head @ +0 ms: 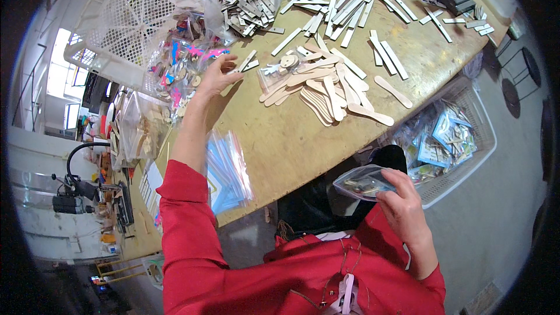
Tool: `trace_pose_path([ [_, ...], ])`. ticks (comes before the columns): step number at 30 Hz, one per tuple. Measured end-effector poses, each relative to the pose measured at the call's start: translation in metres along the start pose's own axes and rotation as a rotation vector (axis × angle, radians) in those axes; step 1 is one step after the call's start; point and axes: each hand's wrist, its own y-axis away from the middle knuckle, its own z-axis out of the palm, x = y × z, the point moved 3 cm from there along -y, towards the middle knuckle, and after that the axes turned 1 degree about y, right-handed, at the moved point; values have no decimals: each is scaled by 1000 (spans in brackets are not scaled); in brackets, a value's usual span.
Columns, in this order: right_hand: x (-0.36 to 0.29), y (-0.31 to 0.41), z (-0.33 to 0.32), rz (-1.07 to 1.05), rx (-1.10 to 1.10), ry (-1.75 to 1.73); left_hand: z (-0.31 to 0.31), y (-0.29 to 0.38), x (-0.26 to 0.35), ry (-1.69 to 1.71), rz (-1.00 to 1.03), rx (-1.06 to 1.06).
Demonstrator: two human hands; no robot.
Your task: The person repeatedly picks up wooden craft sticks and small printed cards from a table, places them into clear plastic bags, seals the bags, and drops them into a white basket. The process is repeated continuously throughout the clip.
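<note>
My left hand [216,76] is over the worktable, thumb and fingers apart and curled, with no object visible between them. Just beyond its fingertips lie two pale flat strips with dark edges [248,62]. Small clear packets with wooden discs and pink and blue pieces [179,68] are heaped beside that hand. My right hand [400,201] grips a clear plastic bag [356,183] by its edge, off the table's front edge above my lap. Small pieces show inside the bag, too blurred to name. A pile of flared wooden craft sticks [321,85] lies between my hands on the far side.
Flat zip bags [227,170] lie by my left forearm. A bag of strips [249,8] and loose strips [350,13] cover the table's far part. A white lattice crate [131,22] stands left. A white plastic basket [483,113] of filled packets stands right, below table height.
</note>
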Motion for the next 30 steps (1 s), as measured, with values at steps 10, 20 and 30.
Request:
trace_pose_path([
  [10,0,3,5,-14,2,-6,12,-12,26,-331,-77,-274],
  [20,5,2,5,-22,0,20,50,-40,78,-243,140,-150],
  [30,0,11,-6,-7,30,49,95,-86,103,-585,70,-228],
])
